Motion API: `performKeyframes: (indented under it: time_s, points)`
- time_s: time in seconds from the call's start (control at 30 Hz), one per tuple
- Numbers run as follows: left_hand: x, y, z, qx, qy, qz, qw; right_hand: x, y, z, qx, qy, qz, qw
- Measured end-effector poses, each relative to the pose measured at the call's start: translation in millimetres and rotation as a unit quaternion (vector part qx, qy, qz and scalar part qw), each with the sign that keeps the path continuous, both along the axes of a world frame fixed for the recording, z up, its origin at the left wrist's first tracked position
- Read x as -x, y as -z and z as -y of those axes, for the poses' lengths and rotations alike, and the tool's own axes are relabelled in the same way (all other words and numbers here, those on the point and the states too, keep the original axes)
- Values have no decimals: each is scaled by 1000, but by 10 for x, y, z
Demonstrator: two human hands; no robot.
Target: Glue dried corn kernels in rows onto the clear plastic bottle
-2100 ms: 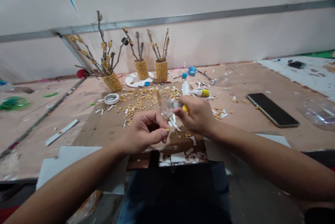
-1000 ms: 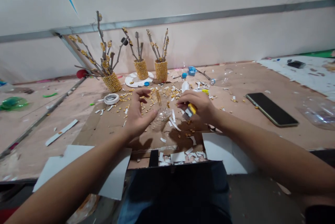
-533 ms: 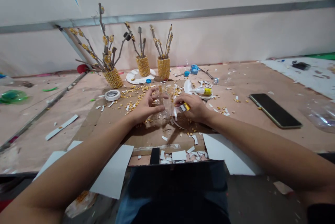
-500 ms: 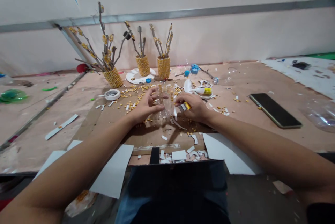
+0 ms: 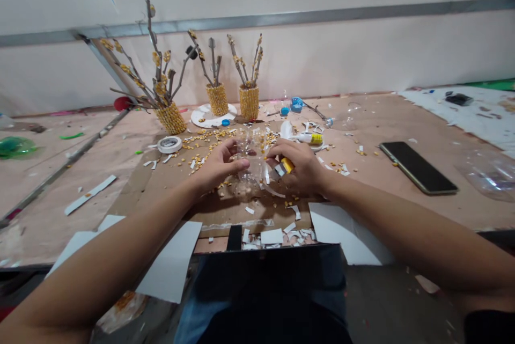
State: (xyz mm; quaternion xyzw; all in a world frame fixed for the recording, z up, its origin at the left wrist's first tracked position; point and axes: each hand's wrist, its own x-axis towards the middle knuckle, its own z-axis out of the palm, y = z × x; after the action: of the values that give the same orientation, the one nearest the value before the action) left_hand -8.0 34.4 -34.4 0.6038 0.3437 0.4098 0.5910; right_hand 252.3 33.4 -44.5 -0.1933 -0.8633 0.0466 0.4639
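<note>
My left hand (image 5: 219, 167) is wrapped round the left side of a clear plastic bottle piece (image 5: 251, 167), thumb in front and fingers behind. The piece stands over the brown cardboard (image 5: 225, 210). My right hand (image 5: 306, 167) is closed on a yellow box cutter (image 5: 287, 166) with a grey end; its blade cannot be made out. The right fingertips are close to the bottle piece's right side. Loose corn kernels (image 5: 193, 143) and white paper scraps (image 5: 249, 210) lie around both hands.
Behind stand corn-covered pots (image 5: 249, 102) with twigs. A tape roll (image 5: 169, 144) lies left; a glue bottle (image 5: 309, 138), a phone (image 5: 418, 167) and a clear plastic bottle part (image 5: 491, 175) lie right. White sheets (image 5: 171, 263) hang over the near edge.
The bottle piece shows more upright between my hands. My right hand has turned slightly, showing more of the yellow cutter. The whole view has shifted a little.
</note>
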Motion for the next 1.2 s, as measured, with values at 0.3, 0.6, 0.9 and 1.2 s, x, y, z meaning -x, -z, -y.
performKeyframes:
  time_s: [0.3, 0.6, 0.9, 1.2]
  points:
    - [4, -48, 38, 4, 1, -9, 1000, -60, -142, 28, 10, -8, 66, 998]
    - [-3, -80, 58, 1, -7, -26, 1000, -67, -169, 65, 2, 3, 75, 997]
    - [2, -90, 73, 4, -18, -45, 999, -70, -192, 71, -36, 16, 93, 995]
    - [3, -118, 94, 1, -26, -57, 998, -90, -196, 74, -18, 35, 130, 991]
